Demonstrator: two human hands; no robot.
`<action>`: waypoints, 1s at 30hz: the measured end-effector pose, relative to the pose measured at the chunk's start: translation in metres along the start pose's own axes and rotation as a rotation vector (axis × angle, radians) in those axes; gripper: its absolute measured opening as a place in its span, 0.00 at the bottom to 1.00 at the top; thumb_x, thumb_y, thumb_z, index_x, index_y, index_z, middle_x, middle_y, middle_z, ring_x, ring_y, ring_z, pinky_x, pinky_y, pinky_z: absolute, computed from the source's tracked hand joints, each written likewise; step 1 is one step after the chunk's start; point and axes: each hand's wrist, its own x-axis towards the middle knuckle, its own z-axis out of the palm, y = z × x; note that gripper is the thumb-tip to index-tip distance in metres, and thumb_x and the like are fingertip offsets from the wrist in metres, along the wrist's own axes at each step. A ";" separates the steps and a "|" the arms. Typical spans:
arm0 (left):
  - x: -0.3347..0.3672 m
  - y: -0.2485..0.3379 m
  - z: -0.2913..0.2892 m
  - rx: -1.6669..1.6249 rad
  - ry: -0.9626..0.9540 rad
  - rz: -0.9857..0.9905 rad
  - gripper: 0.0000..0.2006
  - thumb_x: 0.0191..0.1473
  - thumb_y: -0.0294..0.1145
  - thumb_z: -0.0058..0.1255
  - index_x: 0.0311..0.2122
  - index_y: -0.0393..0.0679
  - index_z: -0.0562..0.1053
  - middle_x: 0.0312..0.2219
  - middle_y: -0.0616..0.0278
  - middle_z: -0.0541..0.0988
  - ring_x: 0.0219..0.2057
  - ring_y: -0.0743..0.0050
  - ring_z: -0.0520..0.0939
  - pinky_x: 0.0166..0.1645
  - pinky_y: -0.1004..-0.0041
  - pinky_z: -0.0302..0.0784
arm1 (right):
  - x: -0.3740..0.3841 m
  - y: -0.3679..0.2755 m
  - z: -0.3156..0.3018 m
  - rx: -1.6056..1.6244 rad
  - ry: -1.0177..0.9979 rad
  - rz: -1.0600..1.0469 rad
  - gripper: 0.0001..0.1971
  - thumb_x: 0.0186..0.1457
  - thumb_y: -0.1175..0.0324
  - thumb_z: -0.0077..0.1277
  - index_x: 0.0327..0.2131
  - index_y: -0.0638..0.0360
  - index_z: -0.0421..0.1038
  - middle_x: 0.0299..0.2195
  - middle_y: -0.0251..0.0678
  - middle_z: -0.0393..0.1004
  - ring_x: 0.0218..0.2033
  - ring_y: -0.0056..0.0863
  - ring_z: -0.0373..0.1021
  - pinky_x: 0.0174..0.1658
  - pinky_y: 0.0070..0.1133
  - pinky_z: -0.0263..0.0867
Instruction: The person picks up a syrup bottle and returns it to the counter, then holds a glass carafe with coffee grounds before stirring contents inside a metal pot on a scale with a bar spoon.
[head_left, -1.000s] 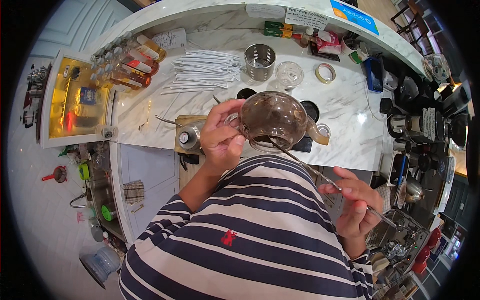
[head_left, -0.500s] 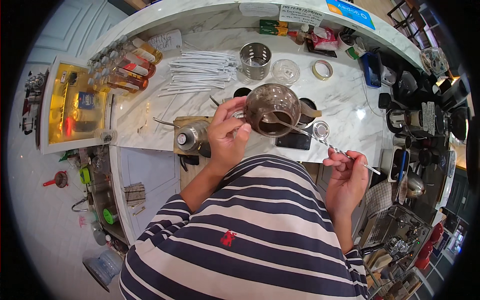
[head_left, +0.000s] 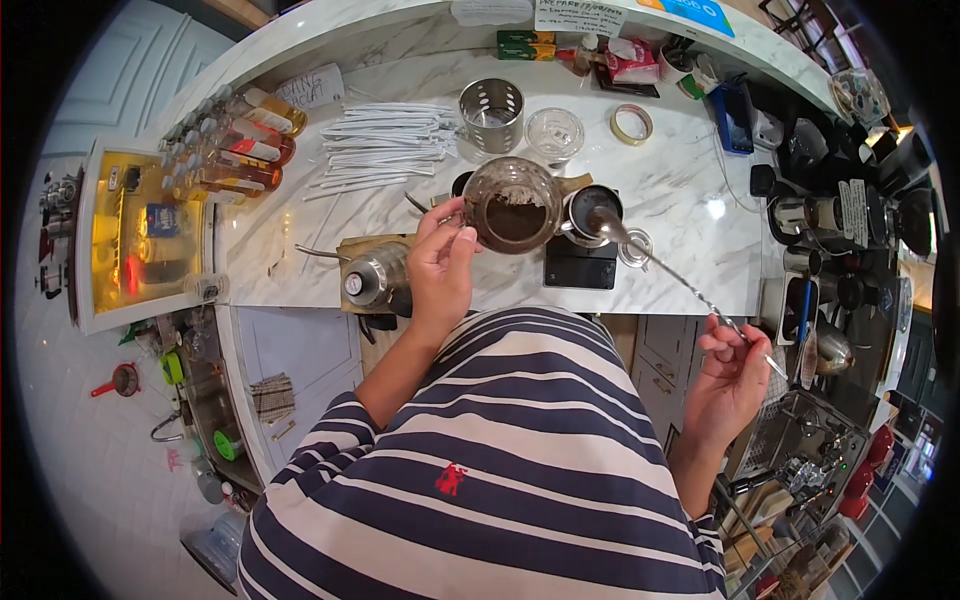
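My left hand (head_left: 445,265) grips the near-left side of a round glass pot (head_left: 480,190), which is tilted so its opening faces me. Dark wet coffee grounds (head_left: 516,216) lie inside, with brown smears on the glass. A wooden handle (head_left: 574,183) sticks out on its far right side. In my right hand (head_left: 728,380), the fingers pinch the twisted shaft of a long metal bar spoon (head_left: 690,287). Its brown-stained bowl is outside the pot, in front of or over a small cup (head_left: 579,203). The cup stands on a black scale (head_left: 580,270); whether the spoon touches it I cannot tell.
A small round metal lid (head_left: 635,248) lies right of the scale. At left sits a steel gooseneck kettle (head_left: 375,277). Behind are wrapped straws (head_left: 380,150), a perforated steel canister (head_left: 491,115), a clear plastic lid (head_left: 555,134) and a tape roll (head_left: 631,124). Bottles (head_left: 240,150) line the left.
The spoon has come out of the glass pot and swung right, over by the cup. My right hand has moved right and down; the pot now tips its opening more toward me.
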 end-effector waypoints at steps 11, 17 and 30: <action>0.006 -0.011 0.004 -0.016 -0.027 -0.005 0.09 0.63 0.26 0.49 0.37 0.29 0.77 0.54 0.46 0.70 0.43 0.76 0.78 0.45 0.76 0.76 | 0.013 0.044 -0.013 -0.358 -0.003 -0.088 0.15 0.72 0.67 0.34 0.47 0.70 0.67 0.41 0.52 0.78 0.41 0.43 0.78 0.51 0.32 0.72; 0.009 -0.012 0.000 -0.057 0.004 -0.014 0.09 0.63 0.26 0.49 0.38 0.29 0.77 0.54 0.46 0.70 0.42 0.76 0.78 0.45 0.76 0.76 | 0.006 0.043 0.001 -0.557 -0.227 -0.151 0.14 0.70 0.70 0.35 0.47 0.70 0.69 0.43 0.51 0.77 0.44 0.42 0.78 0.53 0.33 0.69; 0.010 -0.015 -0.003 -0.075 0.005 -0.023 0.09 0.62 0.25 0.50 0.42 0.29 0.77 0.55 0.48 0.69 0.38 0.78 0.78 0.44 0.76 0.76 | 0.010 0.020 0.005 -0.484 -0.158 -0.348 0.16 0.72 0.67 0.32 0.48 0.72 0.66 0.42 0.55 0.77 0.41 0.44 0.79 0.52 0.35 0.72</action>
